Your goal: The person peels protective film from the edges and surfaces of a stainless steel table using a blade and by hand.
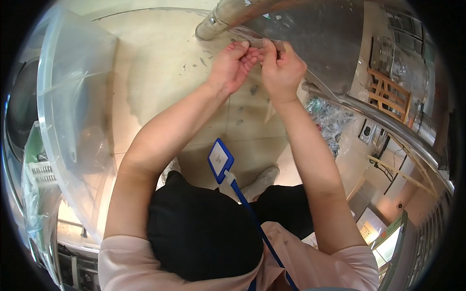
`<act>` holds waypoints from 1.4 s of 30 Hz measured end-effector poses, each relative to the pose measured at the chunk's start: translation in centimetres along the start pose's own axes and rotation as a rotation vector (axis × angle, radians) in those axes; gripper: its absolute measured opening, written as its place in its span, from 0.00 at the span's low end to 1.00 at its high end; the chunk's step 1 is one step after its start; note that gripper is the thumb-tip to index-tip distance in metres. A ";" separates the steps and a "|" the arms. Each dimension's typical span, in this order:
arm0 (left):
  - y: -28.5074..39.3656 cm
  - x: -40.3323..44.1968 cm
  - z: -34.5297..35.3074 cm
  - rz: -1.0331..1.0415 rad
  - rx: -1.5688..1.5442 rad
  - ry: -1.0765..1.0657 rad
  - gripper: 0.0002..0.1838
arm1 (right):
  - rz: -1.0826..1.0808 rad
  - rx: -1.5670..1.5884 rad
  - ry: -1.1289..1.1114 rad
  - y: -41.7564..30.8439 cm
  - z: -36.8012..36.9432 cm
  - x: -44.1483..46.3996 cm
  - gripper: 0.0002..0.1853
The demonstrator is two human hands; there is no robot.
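Note:
Both hands are raised together at the top centre of the head view. My left hand (234,66) has its thumb and fingers closed on the left end of a thin greyish-brown strip (257,43). Close beside it, my right hand (283,70) pinches the same strip farther right, thumb against bent index finger. The strip lies roughly level between the two hands, and my fingers cover part of it. A metal tube (210,27) ends just above and left of my hands, and a dark grey panel (325,39) lies behind them.
A large translucent plastic bin (73,72) stands at the left. Clear plastic scraps (327,119) are heaped right of my forearm, beside a long metal rail (388,122). A wooden frame (388,97) is farther right. A blue-edged badge (220,159) hangs below my hands.

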State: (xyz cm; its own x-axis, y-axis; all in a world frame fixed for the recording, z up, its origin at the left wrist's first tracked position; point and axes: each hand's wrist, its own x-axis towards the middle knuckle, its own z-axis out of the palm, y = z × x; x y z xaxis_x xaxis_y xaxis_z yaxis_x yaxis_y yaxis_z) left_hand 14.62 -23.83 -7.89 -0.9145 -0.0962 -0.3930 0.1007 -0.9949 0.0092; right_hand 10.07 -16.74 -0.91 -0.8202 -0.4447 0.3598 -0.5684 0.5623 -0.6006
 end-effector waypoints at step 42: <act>-0.5 -0.3 1.2 0.045 0.173 0.040 0.06 | 0.410 0.659 0.010 0.9 -1.9 -1.3 0.07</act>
State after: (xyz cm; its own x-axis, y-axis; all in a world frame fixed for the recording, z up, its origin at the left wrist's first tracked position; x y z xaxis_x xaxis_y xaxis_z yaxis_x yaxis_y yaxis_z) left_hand 14.41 -23.30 -6.63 -0.8938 -0.1430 -0.4250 0.0693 -0.9804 0.1842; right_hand 10.48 -14.32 -0.53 -0.9589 -0.2828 0.0220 -0.0662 0.1479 -0.9868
